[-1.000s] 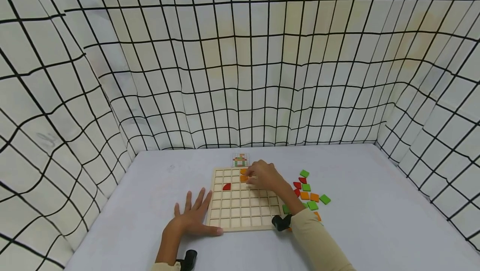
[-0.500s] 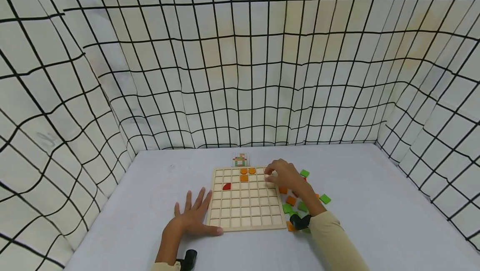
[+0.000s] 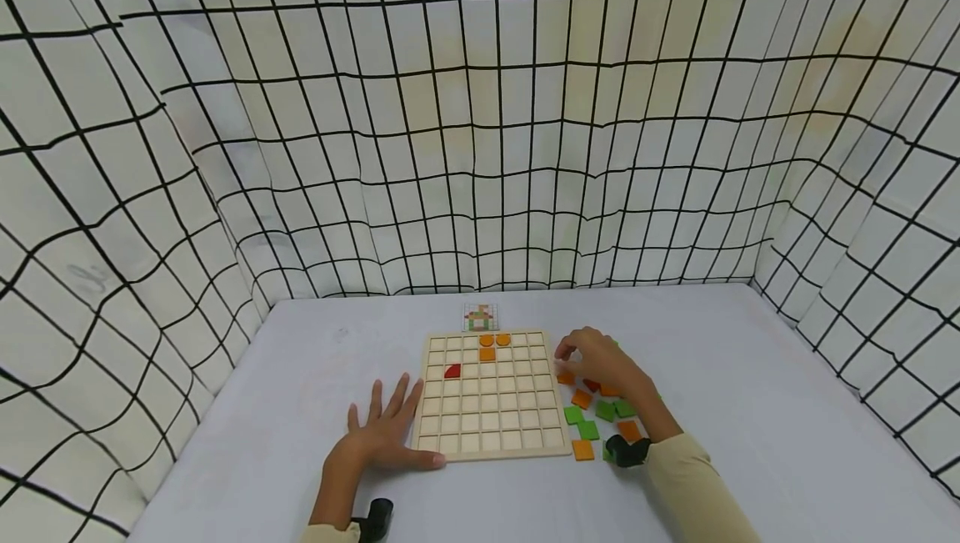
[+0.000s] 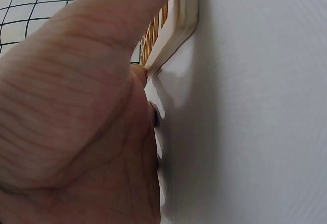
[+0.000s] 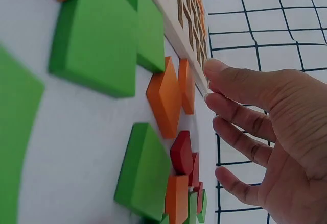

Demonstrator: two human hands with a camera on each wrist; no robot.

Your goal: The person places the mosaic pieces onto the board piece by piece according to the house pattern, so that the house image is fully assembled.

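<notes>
A wooden grid board lies on the table. In its cells sit a red quarter-circle tile, an orange square tile and two orange round tiles. My left hand rests flat at the board's left edge with fingers spread, the thumb along the near left corner. Just right of the board, my right hand hovers over loose tiles, fingers loosely bent and nothing held. The right wrist view shows its thumb and fingers above an orange tile beside the board's rim.
Loose green tiles, orange tiles and red tiles lie scattered right of the board; some are hidden beneath my right arm. A pattern card lies behind the board. White walls with black netting enclose the table's back and sides.
My right hand has moved from the board's top cells rightward to the loose tiles. A second orange round tile now shows in the top row. My left hand has stayed put.
</notes>
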